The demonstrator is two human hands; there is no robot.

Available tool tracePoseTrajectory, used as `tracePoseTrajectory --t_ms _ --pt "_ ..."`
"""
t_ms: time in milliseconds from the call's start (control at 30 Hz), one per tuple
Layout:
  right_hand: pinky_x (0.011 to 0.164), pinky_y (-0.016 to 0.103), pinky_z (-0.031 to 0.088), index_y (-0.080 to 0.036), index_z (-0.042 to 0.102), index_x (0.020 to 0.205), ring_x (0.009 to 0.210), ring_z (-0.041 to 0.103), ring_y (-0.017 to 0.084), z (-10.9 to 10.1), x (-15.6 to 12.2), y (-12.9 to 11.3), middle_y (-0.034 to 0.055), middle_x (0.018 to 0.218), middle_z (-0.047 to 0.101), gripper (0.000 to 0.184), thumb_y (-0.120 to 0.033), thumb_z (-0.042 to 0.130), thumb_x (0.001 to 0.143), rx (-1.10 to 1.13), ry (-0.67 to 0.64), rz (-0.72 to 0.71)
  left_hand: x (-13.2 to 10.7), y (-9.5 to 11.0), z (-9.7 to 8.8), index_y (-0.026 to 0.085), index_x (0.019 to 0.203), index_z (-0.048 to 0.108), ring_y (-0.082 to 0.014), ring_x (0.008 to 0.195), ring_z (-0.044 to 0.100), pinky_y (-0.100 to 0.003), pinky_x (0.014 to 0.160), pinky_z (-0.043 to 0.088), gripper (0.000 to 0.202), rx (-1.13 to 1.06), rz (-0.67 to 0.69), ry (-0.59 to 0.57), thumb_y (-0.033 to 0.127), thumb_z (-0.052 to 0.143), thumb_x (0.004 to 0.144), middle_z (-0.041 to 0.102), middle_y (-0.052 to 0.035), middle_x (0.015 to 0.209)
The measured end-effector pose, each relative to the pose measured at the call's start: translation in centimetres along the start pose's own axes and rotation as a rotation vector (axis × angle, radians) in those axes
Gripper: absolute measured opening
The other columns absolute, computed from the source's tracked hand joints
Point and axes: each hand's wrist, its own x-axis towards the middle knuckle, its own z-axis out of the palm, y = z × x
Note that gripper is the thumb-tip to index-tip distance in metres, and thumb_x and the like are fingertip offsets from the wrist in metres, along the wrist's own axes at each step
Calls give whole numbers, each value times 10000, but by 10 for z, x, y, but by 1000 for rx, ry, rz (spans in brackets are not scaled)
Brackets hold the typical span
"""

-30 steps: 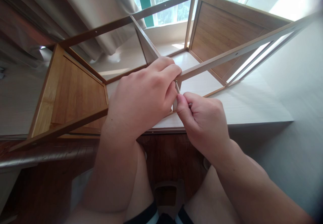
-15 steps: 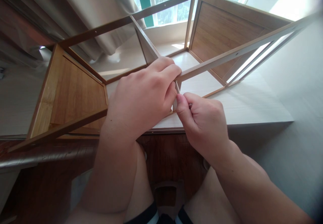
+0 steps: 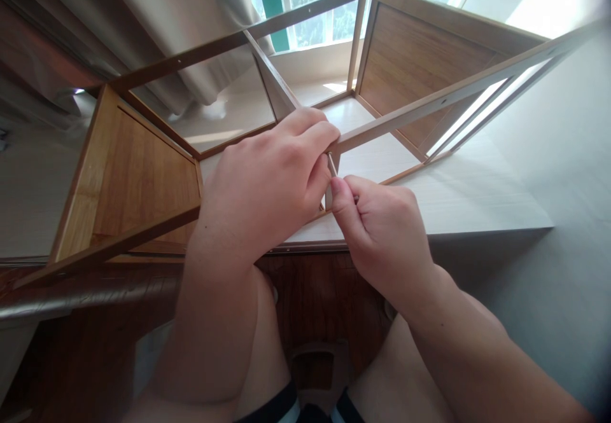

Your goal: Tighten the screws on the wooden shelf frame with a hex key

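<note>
A wooden shelf frame (image 3: 405, 114) of brown rails and side panels lies across a pale ledge, with a middle divider (image 3: 273, 73) crossing it. My left hand (image 3: 272, 172) is closed over the near rail where the divider meets it, hiding that joint. Just below the rail, my right hand (image 3: 384, 229) is a fist around a thin metal hex key (image 3: 333, 166). The key's shaft points up to the underside of the joint, close by my left fingertips. Its other end barely shows between my right fingers, so its full shape is hidden.
The white ledge (image 3: 487, 203) carries the frame and ends in a front edge near my knees. Beige curtains (image 3: 191, 22) and a bright window (image 3: 315, 3) are behind. A pale wall (image 3: 573, 156) stands at right. Below is a dark wooden floor (image 3: 310, 296).
Almost nothing differs. The whole view has shifted very slightly left, and both hands keep their grips on the frame and the hex key.
</note>
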Motion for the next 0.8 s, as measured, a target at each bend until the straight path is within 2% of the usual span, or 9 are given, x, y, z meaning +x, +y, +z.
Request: tracePoseTrajectory --t_ms 233,333,433,633,800 --pt "551 292 213 -205 402 614 493 307 110 0 1 -1 -30 521 370 385 -295 442 987 13 3 15 0 0 -1 288 1159 667 -252 1010 682 -379 828 526 322 -6 -4 -12 249 416 962 663 -23 1243" --pt "543 289 218 -205 396 603 499 303 108 1 0 -1 -32 521 368 401 -296 445 991 93 20 27 0 0 -1 287 1160 667 -252 1006 683 -382 830 526 324 -9 -4 -13 246 411 965 661 -20 1252" --pt "527 277 242 -207 382 581 497 324 103 3 -1 -2 -33 509 380 447 -326 441 1008 274 22 77 0 -1 0 286 1162 663 -251 1008 683 -384 835 527 326 -10 0 -15 244 405 967 657 -18 1262" --pt "462 248 303 -216 385 563 449 381 94 10 -3 -6 -41 457 400 532 -511 482 996 760 7 279 0 -2 1 288 1158 655 -253 1041 674 -382 856 524 318 -15 11 -6 243 408 963 652 -12 1281" --pt "386 229 291 -229 361 574 375 370 82 15 -4 -10 -62 421 375 513 -501 508 984 1032 -2 373 0 -1 0 281 1160 651 -253 1041 677 -376 848 529 320 -10 8 -3 251 397 967 653 -21 1276"
